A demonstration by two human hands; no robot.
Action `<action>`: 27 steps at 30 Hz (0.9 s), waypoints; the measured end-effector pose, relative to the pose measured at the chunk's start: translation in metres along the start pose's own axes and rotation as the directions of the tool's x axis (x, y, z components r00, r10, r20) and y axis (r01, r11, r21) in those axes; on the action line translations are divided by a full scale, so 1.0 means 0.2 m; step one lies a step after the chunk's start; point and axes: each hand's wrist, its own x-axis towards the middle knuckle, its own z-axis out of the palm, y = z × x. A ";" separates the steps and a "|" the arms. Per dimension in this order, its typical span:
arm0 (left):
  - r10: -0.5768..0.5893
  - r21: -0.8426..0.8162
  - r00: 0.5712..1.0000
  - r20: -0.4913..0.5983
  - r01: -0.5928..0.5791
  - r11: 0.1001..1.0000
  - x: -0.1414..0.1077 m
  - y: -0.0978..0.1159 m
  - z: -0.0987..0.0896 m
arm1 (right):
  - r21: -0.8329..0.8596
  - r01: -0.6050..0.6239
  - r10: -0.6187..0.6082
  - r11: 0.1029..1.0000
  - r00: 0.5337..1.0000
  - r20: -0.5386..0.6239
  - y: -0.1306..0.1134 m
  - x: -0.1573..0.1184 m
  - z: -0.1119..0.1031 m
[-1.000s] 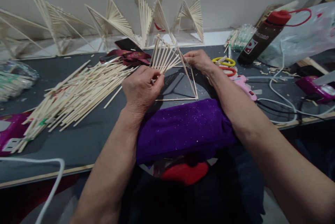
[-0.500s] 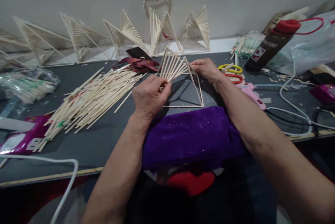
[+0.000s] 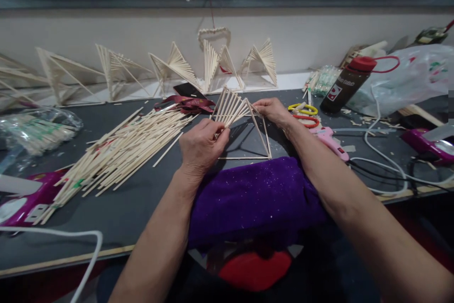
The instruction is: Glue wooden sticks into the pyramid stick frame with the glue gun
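In the middle of the grey table stands a frame of thin wooden sticks (image 3: 266,138), with a twisted fan of slats across its top. My left hand (image 3: 203,144) is closed, thumb and fingers pinching the near left end of the slats. At the upper right corner of the frame, my right hand (image 3: 273,110) pinches a stick; its fingertips are partly hidden. A folded purple cloth (image 3: 248,199) with light specks lies between my forearms, just in front of the frame.
Loose sticks (image 3: 131,151) are heaped at left beside a bagged bundle (image 3: 39,128). Finished stick models (image 3: 177,66) line the wall. On the right are scissors (image 3: 303,110), a pink glue gun (image 3: 331,142), a dark bottle (image 3: 349,83) and white cables (image 3: 393,166).
The view has tilted upward, so everything sits lower in the picture and more wall shows. Both hands keep their places on the stick frame.
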 end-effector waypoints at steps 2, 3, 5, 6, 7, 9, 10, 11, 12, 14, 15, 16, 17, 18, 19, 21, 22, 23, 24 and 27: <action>-0.004 0.005 1.000 0.000 0.004 1.000 0.00 0.00 0.00 | -0.001 0.007 -0.007 1.000 1.000 0.002 0.01 0.01 0.00; -0.004 0.008 1.000 0.000 0.004 1.000 0.00 0.00 0.00 | -0.003 0.011 -0.011 1.000 1.000 0.001 0.01 0.01 -0.01; -0.006 0.016 1.000 0.007 0.006 1.000 0.00 0.00 0.01 | -0.007 0.012 -0.012 1.000 1.000 -0.005 0.02 0.01 -0.01; -0.008 0.020 1.000 0.013 0.008 1.000 0.00 0.00 0.01 | -0.007 0.009 -0.009 1.000 1.000 -0.009 0.02 0.01 -0.01; -0.011 0.022 1.000 0.019 0.011 1.000 0.00 0.00 0.01 | -0.006 0.008 -0.008 1.000 1.000 -0.012 0.02 0.01 -0.01; -0.015 0.026 1.000 0.025 0.015 1.000 0.00 0.00 0.01 | -0.003 0.011 -0.011 1.000 1.000 -0.014 0.01 0.01 -0.01; -0.014 0.026 1.000 0.024 0.014 1.000 0.00 0.00 0.01 | -0.002 0.015 -0.015 1.000 1.000 -0.013 0.01 0.01 -0.01; -0.012 0.027 1.000 0.020 0.011 1.000 0.00 0.00 0.01 | 0.001 0.018 -0.018 1.000 1.000 -0.011 0.01 0.01 -0.01; -0.010 0.027 1.000 0.017 0.009 1.000 0.00 0.00 0.01 | 0.004 0.019 -0.019 1.000 1.000 -0.011 0.00 0.00 0.00; -0.010 0.026 1.000 0.014 0.010 1.000 0.00 0.00 0.01 | 0.011 0.007 -0.007 1.000 1.000 -0.015 -0.01 0.00 0.00; -0.012 0.025 1.000 0.016 0.012 1.000 0.00 0.00 0.01 | 0.014 -0.002 0.003 1.000 1.000 -0.019 -0.01 -0.01 0.00; -0.015 0.025 1.000 0.018 0.015 1.000 0.01 0.00 0.01 | 0.018 -0.010 0.010 1.000 1.000 -0.021 -0.01 -0.01 0.00; -0.019 0.026 1.000 0.019 0.019 0.999 0.01 0.00 0.01 | 0.021 -0.015 0.015 1.000 1.000 -0.023 -0.02 -0.01 0.00; -0.025 0.029 0.999 0.021 0.024 0.999 0.01 0.00 0.00 | 0.021 -0.018 0.018 1.000 1.000 -0.022 -0.02 -0.01 0.01; -0.031 0.032 0.999 0.023 0.030 0.999 0.01 0.00 0.00 | 0.022 -0.019 0.020 1.000 1.000 -0.020 -0.02 -0.01 0.01; -0.041 0.035 0.999 0.029 0.040 0.999 0.01 0.01 0.00 | 0.021 -0.025 0.025 0.999 1.000 -0.016 -0.02 -0.01 0.01; -0.044 0.035 0.999 0.029 0.043 0.998 0.01 0.01 0.00 | 0.024 -0.029 0.030 0.999 0.999 -0.016 -0.02 -0.01 0.01; -0.046 0.034 0.998 0.030 0.044 0.998 0.01 0.01 0.00 | 0.028 -0.033 0.033 0.999 0.999 -0.018 -0.02 -0.01 0.01; -0.046 0.034 0.998 0.031 0.045 0.998 0.01 0.01 0.00 | 0.033 -0.034 0.035 0.999 0.999 -0.020 -0.02 -0.01 0.01; -0.046 0.049 0.998 0.033 0.045 0.998 0.01 0.01 0.00 | 0.027 -0.033 0.033 0.999 0.999 -0.018 -0.02 -0.01 0.01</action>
